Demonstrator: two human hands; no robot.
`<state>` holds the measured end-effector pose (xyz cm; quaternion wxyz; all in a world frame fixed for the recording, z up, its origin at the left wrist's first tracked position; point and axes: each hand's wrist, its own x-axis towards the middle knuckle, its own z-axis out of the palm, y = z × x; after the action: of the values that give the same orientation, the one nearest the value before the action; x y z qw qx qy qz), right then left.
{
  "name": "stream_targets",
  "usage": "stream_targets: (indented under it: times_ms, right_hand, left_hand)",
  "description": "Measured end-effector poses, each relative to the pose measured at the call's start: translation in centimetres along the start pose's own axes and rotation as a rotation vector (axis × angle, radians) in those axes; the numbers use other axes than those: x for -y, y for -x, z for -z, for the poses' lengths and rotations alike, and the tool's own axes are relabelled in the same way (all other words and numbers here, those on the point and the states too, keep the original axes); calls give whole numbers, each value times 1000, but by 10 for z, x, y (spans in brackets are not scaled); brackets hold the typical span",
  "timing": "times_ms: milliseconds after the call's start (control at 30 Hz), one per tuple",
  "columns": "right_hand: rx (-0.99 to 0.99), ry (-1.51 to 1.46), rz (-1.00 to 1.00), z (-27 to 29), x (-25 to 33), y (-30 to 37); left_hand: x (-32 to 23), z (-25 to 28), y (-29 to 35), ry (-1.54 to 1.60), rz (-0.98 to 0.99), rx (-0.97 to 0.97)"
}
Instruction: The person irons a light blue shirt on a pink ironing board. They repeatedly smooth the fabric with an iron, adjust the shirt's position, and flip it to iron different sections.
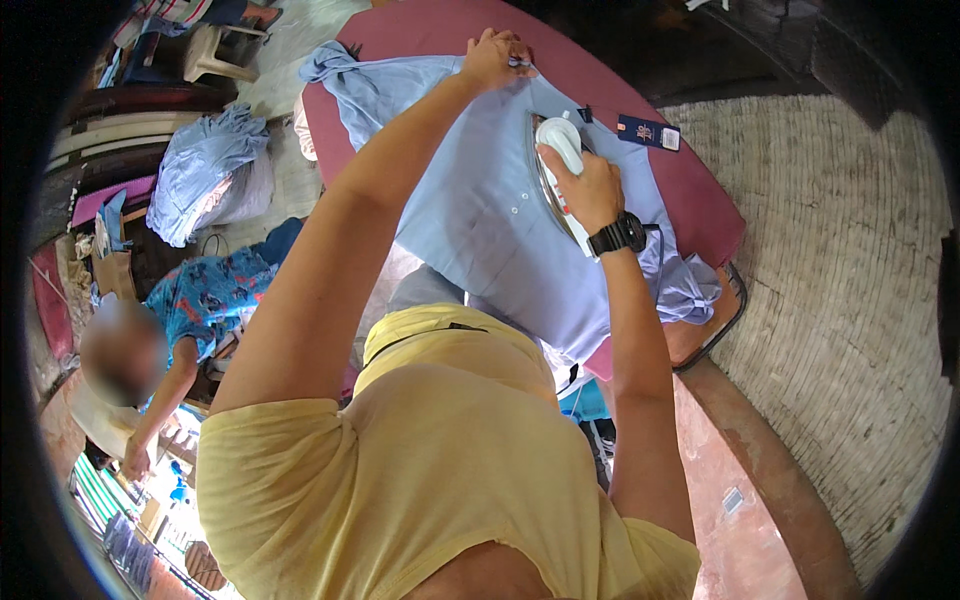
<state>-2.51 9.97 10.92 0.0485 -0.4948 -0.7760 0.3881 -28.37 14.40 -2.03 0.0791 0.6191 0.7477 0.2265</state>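
A light blue buttoned shirt (460,190) lies spread over a dark red padded ironing board (700,200). My right hand (590,190) is closed round the handle of a white clothes iron (560,140), whose soleplate rests on the shirt near a line of small buttons. At the far edge of the cloth, my left hand (495,60) has its fingers bent against the shirt, gripping the fabric there; its fingertips are partly hidden. A dark blue card tag (648,133) lies by the shirt's right edge.
Bunched fabric and the iron's cord hang near the board's right corner (735,290). On the left, a heap of light blue clothes (210,165) stands near a beige plastic stool (220,55). Another person in a blue patterned shirt (205,300) is at the lower left.
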Motion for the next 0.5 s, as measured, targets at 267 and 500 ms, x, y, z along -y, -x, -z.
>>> stream_targets:
  times_ms: [267,500]
  right_hand:
    - [10,-12,-61,-2,-3,-4]
    - [25,3,-84,3,15,-19]
  left_hand:
    - [13,-13,2,175,51,-126]
    - [11,-10,-2,208,87,-76]
